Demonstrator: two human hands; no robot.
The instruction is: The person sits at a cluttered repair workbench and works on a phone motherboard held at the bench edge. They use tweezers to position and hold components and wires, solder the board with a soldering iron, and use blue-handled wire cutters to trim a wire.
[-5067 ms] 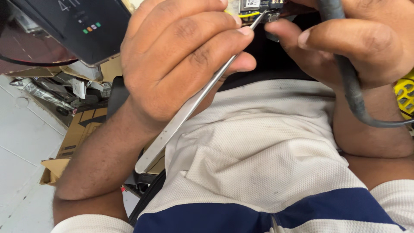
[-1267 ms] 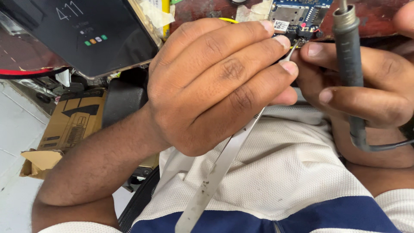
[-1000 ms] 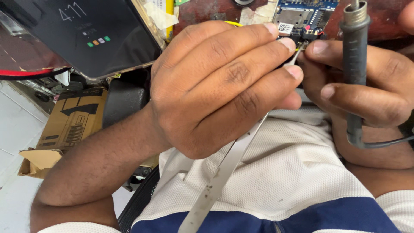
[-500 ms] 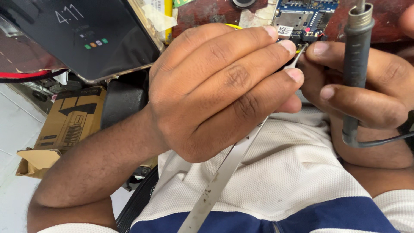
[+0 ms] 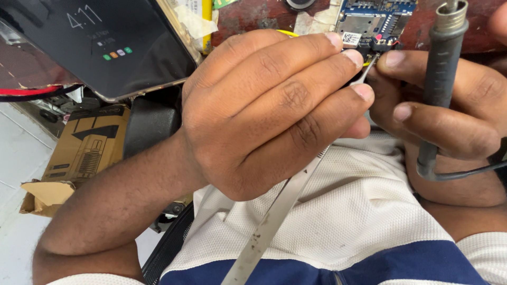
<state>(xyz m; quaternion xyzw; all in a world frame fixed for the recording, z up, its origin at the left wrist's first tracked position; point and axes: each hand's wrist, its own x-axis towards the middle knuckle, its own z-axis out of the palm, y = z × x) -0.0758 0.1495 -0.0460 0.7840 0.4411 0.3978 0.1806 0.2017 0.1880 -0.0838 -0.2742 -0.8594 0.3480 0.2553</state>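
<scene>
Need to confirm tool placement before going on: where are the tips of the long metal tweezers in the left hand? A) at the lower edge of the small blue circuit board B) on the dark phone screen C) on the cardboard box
A: the long metal tweezers, held in the left hand, end at the lower edge of the small blue circuit board, beside the right hand.

An electronics repair workshop: a bare circuit board (image 5: 372,24) lies on a worn, stained bench (image 5: 253,18) just beyond the fingertips (image 5: 351,55), a soldering iron (image 5: 438,79) stands to their right, a lit phone (image 5: 100,45) rests well to their left, and a cardboard box (image 5: 79,158) sits on the floor below.
</scene>
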